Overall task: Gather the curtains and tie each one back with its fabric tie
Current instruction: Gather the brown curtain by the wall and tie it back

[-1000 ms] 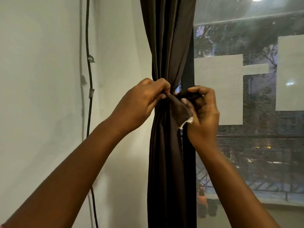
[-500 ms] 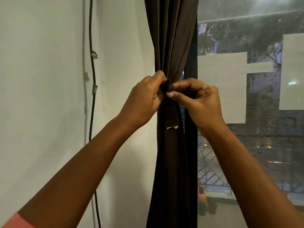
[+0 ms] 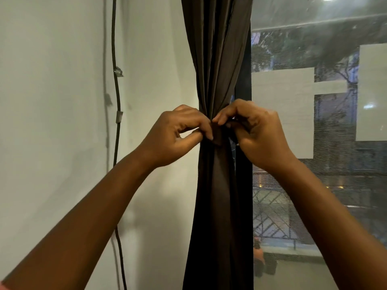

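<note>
At the left of the frame a dark cable (image 3: 116,101) is seen hanging down the white wall (image 3: 52,101). Just left of centre, the left hand (image 3: 176,137) is pinched narrowly on the fabric tie (image 3: 217,133). At centre the dark curtain (image 3: 217,59) is gathered into a bundle, cinched by the tie. The right hand (image 3: 257,132) is curled tightly on the tie's other side. The window (image 3: 324,185) fills the right.

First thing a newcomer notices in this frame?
The dark curtain gathered into one column at centre, with the left hand and right hand pinching the fabric tie at its waist. Next, a black cable runs down the white wall at left.
</note>
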